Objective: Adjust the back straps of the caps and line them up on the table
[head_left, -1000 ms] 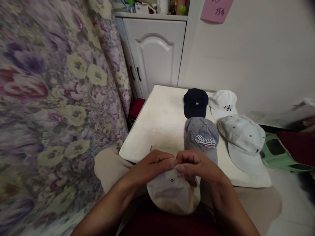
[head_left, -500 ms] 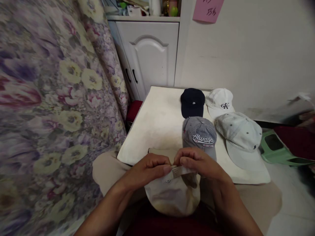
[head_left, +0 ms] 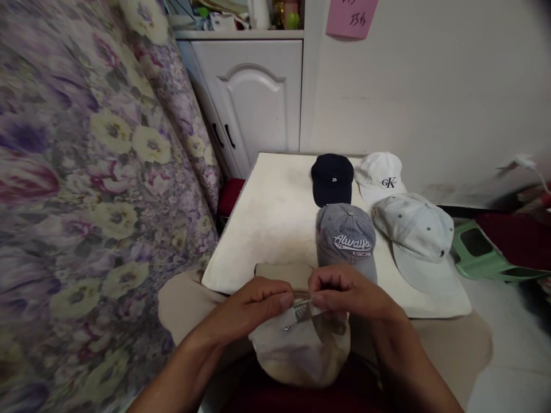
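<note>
A beige baseball cap (head_left: 297,355) is held over my lap at the table's near edge, its brim pointing away from me. My left hand (head_left: 262,301) pinches the left part of the cap's back strap, near a metal buckle. On the other side my right hand (head_left: 344,289) is closed on the strap as well, thumb and fingers pressed together. The buckle shows between the two hands; the strap's ends are partly hidden by my fingers. Just beyond my right hand lies a grey cap (head_left: 348,229) with "Always" lettering.
On the cream-topped table (head_left: 275,218) are a navy cap (head_left: 332,178), a white cap (head_left: 379,172) and a pale grey-blue cap (head_left: 417,229). A floral curtain (head_left: 107,201) hangs at left. A white cabinet (head_left: 258,103) stands behind; a green stool (head_left: 477,246) is at right.
My hands have drawn slightly apart at the strap and lowered a little, and the buckle shows more plainly. The view has shifted slightly; the other caps stay put.
</note>
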Action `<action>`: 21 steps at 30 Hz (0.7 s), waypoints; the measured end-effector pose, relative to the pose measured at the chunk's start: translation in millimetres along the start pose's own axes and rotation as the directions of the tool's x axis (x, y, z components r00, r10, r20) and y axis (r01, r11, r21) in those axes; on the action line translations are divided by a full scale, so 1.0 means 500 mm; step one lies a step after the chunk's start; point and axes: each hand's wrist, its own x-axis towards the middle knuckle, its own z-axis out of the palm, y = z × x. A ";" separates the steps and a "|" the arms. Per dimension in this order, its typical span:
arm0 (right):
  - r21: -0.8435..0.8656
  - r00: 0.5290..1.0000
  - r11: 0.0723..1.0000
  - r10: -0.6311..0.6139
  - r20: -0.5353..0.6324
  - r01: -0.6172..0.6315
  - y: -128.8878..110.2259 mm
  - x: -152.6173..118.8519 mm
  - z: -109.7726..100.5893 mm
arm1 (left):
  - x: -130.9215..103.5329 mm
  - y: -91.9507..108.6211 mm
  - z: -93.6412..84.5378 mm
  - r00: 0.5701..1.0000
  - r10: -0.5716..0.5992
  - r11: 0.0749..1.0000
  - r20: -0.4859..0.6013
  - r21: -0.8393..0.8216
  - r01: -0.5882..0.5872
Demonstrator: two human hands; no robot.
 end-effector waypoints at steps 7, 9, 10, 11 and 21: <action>-0.003 0.999 0.999 -0.040 -0.005 0.040 0.001 0.002 0.001 | 0.001 -0.002 0.000 0.999 0.024 1.000 0.047 -0.003 -0.024; -0.035 1.000 0.999 -0.021 -0.004 0.021 0.000 0.002 0.000 | 0.002 -0.001 0.001 0.999 0.021 1.000 0.034 0.019 -0.022; -0.046 1.000 0.999 -0.009 0.000 0.009 0.000 0.002 0.001 | 0.003 -0.001 0.001 1.000 0.020 0.999 0.024 0.034 -0.021; -0.052 1.000 0.999 0.001 0.006 0.000 -0.001 0.003 0.002 | 0.003 -0.001 0.002 1.000 0.019 0.999 0.012 0.045 -0.020; -0.069 0.998 0.996 0.052 0.035 -0.050 -0.006 0.016 0.006 | 0.006 0.003 -0.001 0.995 0.043 0.998 0.091 0.050 -0.048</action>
